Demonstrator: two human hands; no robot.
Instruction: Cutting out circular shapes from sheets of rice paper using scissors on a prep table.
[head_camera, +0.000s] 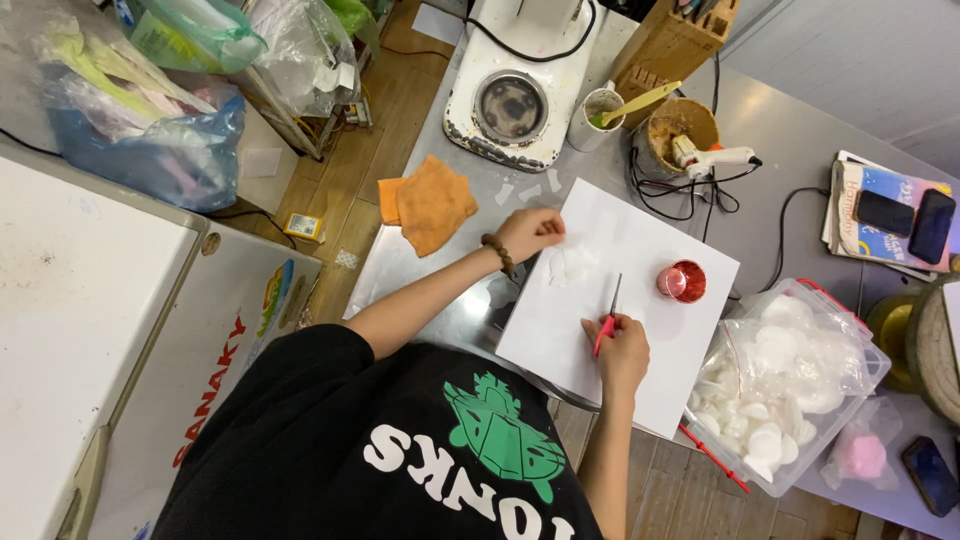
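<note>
My left hand (528, 234), with a bead bracelet on its wrist, rests on a white board (640, 330) and pinches the edge of a thin, whitish, translucent round piece (572, 266). My right hand (622, 350) grips red-handled scissors (608, 318). Their blades point away from me, just right of the piece and apart from it. A shiny red cup (682, 282) stands on the board to the right of the scissors.
A clear plastic tub (800, 375) of white round pieces sits to the right of the board. At the back are a glue gun (715, 158), a white appliance base (515, 100), a knife block (670, 40) and an orange cloth (432, 203). Two phones (905, 220) lie far right. A white chest (90, 300) stands left.
</note>
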